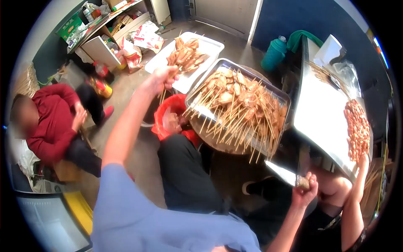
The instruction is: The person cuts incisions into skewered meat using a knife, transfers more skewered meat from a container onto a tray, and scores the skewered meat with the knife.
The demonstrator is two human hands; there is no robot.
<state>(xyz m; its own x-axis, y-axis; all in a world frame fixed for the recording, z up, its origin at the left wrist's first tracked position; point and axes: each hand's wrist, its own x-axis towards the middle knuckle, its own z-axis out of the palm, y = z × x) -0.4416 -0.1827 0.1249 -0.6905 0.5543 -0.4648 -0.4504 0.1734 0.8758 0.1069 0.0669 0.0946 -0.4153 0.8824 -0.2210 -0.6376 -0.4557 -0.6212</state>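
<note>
Clenching a knife (282, 173) in our right hand (305, 190) and grasping what looked like skewer sticks (163, 96) in our left hand (162, 78), we had the metal tray (204, 79) of meat skewers (240, 98) between both, bare ends toward us

Golden-brown meat (235, 94) sits on straw-coloured sticks (228, 126) in a silver tray (257, 74); the other tray (215, 45) is plain white. The bucket lining (161, 119) is bright red, the knife (280, 171) pale silver-white along its blade. The white worktop (312, 115) bears mottled red-and-pink pieces (357, 130). A teal jug (274, 54), a green cloth (299, 38) and a dark blue wall (289, 14) show beyond.
</note>
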